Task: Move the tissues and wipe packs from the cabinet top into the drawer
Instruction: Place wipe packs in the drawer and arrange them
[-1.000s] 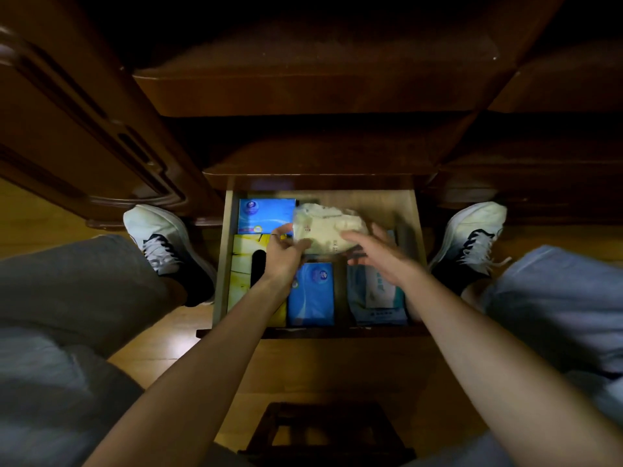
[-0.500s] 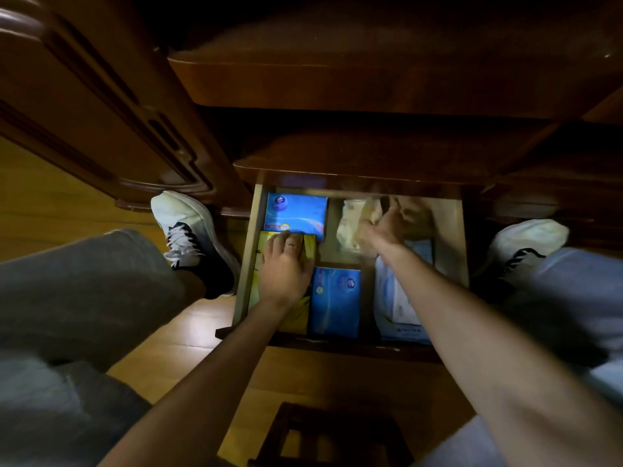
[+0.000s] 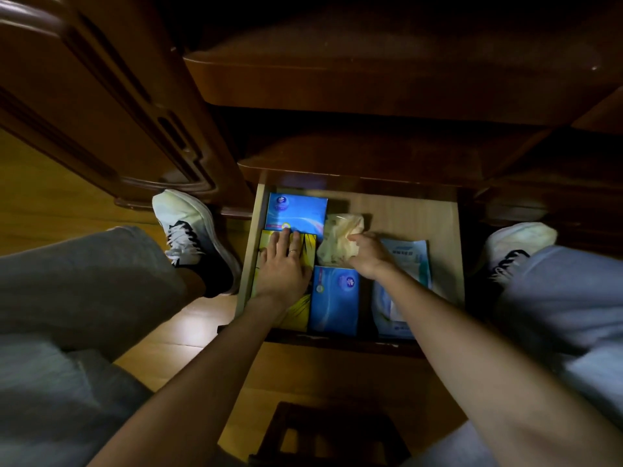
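The open wooden drawer [image 3: 404,210] sits low in front of me. Inside lie a blue tissue pack [image 3: 296,210] at the back left, a yellow pack [image 3: 300,310] under my left hand [image 3: 285,264], a second blue pack [image 3: 333,298] in the front middle, and a pale blue wipe pack [image 3: 409,261] on the right. My left hand lies flat with straight fingers on the yellow pack. My right hand [image 3: 369,252] grips a crumpled cream tissue pack [image 3: 338,239] in the drawer's middle.
The dark cabinet top [image 3: 371,82] overhangs the drawer. A dark cabinet door [image 3: 101,106] stands at the left. My white shoes [image 3: 188,224] flank the drawer on the wooden floor [image 3: 50,203]. A dark wooden stool [image 3: 330,436] is below me.
Both hands lowered the cream pack into the drawer. My left hand let go and moved onto the yellow pack. My right hand keeps hold of the cream pack, now set down in the middle.
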Demonstrator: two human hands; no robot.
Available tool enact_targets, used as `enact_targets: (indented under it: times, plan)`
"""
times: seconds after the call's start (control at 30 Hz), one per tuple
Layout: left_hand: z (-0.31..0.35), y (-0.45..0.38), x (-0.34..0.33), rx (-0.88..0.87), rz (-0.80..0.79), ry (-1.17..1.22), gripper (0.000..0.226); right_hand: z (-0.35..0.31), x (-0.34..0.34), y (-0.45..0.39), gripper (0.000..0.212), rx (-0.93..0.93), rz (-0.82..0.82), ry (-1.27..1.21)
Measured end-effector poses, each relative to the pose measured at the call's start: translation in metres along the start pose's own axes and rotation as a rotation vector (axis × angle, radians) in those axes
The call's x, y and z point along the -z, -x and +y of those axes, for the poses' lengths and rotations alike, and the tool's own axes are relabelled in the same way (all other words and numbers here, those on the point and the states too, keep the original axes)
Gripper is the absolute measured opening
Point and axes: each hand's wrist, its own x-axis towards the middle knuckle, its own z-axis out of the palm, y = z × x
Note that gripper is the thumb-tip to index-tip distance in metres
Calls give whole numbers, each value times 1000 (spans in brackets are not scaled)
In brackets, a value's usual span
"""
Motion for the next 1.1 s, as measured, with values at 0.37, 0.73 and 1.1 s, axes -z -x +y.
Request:
enact_targets:
  times: [0.37,0.73,1.1]
  plan:
    - [74,41,173,-289,527,126,29,-74,149,123,36,337,258,-103]
    - [204,58,425,-605,991,141,25,-161,391,259,27,611,1030,123]
    - [309,-69,462,-656,676,-58,54,-166,504,181,40,219,1025,317]
